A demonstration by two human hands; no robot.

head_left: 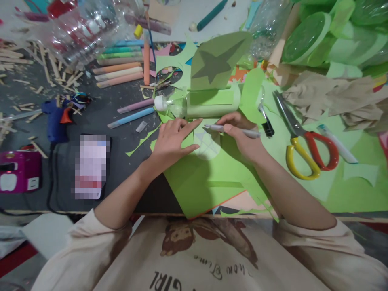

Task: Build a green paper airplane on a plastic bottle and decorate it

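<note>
A grey marker [242, 131] lies between the fingers of my right hand [239, 131], its tip pointing left over a pale paper circle [209, 150]. Drawn lines like a star show on that circle. My left hand [174, 139] rests flat to the left of it with fingers spread, the fingertips at the paper's edge. Beneath both hands are green paper sheets [194, 182]. Just beyond them a plastic bottle [176, 104] with a white cap lies on its side, wrapped in green paper. Behind it stands an olive paper piece [197, 48] with a dark star.
Scissors [298, 133] with red and yellow handles lie at right, by crumpled brown paper [330, 97]. At left are a phone [92, 167], a blue glue gun [56, 121], a magenta box [21, 171] and wooden sticks [51, 60]. Several markers [121, 66] lie at the back.
</note>
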